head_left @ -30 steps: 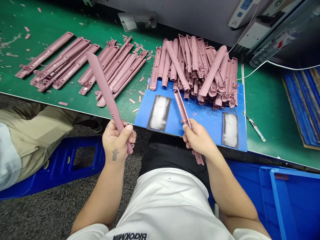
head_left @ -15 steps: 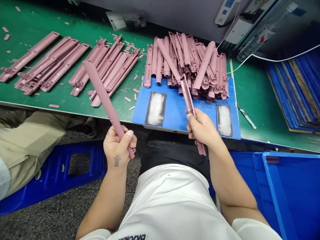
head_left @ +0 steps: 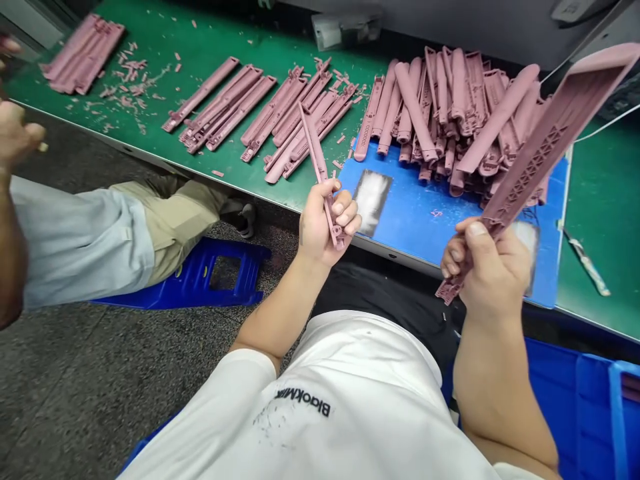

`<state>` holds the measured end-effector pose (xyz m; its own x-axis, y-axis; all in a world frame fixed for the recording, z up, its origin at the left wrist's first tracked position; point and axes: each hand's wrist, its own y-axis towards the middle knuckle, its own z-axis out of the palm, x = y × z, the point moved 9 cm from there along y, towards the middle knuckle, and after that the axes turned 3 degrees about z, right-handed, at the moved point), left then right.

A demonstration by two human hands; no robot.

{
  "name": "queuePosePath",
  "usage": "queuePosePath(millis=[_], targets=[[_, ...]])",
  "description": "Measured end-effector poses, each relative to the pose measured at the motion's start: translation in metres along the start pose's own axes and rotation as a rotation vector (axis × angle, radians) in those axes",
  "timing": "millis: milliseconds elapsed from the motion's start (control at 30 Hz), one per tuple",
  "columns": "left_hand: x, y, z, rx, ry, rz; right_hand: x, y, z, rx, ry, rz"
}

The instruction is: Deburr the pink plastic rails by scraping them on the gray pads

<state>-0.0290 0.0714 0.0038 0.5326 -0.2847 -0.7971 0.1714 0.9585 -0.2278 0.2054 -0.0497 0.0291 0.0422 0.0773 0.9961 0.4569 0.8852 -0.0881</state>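
Observation:
My left hand [head_left: 323, 223] is closed round the base of a long thin pink plastic strip [head_left: 316, 160], held edge-on and pointing up toward the bench. My right hand [head_left: 487, 267] grips the lower end of a second pink plastic part [head_left: 545, 143], tilted up to the right so its ribbed inner side faces me. Both hands hover at the near edge of the green bench [head_left: 240, 40], in front of a blue mat [head_left: 415, 213]. A heap of the same pink parts [head_left: 450, 113] lies on the mat's far side.
Rows of pink parts [head_left: 280, 113] lie on the bench to the left, with pink scraps around them. Another person's trouser leg [head_left: 100, 227] and hand [head_left: 15, 137] are at the left. A blue stool [head_left: 220, 273] stands below. A small knife [head_left: 587, 263] lies at the right.
The view has swung left. My right hand has lifted and turned its part so the ribbed side shows, up to the right. My left hand has turned its strip edge-on.

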Motion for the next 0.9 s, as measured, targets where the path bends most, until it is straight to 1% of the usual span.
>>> queuePosePath(millis=[67,100,167,200,267,333,367,433,467,500,567,633,700,733,800,900], targets=[[0.004,0.000,0.005,0.042,-0.001,0.025,-0.005,-0.002,-0.001,0.015,0.035,0.018],[0.006,0.002,0.004,0.065,0.013,0.040,-0.007,-0.002,-0.003,0.024,0.043,0.022],[0.005,0.012,-0.006,0.100,0.120,0.073,-0.012,-0.002,-0.012,0.027,0.040,0.025],[0.001,0.020,-0.013,0.103,0.225,0.103,-0.015,-0.002,-0.018,0.019,0.035,0.024],[-0.017,0.038,-0.032,0.065,0.550,0.213,-0.021,0.000,-0.029,-0.006,0.028,0.021],[-0.041,0.053,-0.045,-0.016,1.004,0.332,-0.028,0.004,-0.035,-0.012,0.014,0.023],[-0.050,0.059,-0.048,-0.051,1.246,0.356,-0.032,0.005,-0.035,-0.003,0.003,0.023],[-0.053,0.067,-0.050,-0.064,1.657,0.323,-0.040,0.008,-0.032,0.030,-0.025,0.026],[-0.050,0.070,-0.049,-0.045,1.799,0.286,-0.045,0.009,-0.031,0.045,-0.041,0.028],[-0.045,0.072,-0.047,-0.021,1.895,0.255,-0.049,0.010,-0.029,0.060,-0.056,0.031],[-0.038,0.075,-0.041,0.010,1.981,0.252,-0.056,0.011,-0.030,0.069,-0.072,0.042],[-0.039,0.083,-0.036,0.011,1.984,0.309,-0.061,0.011,-0.034,0.058,-0.071,0.057],[-0.051,0.098,-0.032,-0.027,1.975,0.396,-0.064,0.011,-0.040,0.043,-0.060,0.076],[-0.059,0.108,-0.032,-0.053,1.982,0.417,-0.064,0.010,-0.043,0.038,-0.058,0.087],[-0.072,0.130,-0.035,-0.084,2.009,0.392,-0.066,0.009,-0.049,0.039,-0.065,0.110],[-0.081,0.156,-0.036,-0.035,2.017,0.335,-0.070,0.007,-0.057,0.052,-0.102,0.150]])
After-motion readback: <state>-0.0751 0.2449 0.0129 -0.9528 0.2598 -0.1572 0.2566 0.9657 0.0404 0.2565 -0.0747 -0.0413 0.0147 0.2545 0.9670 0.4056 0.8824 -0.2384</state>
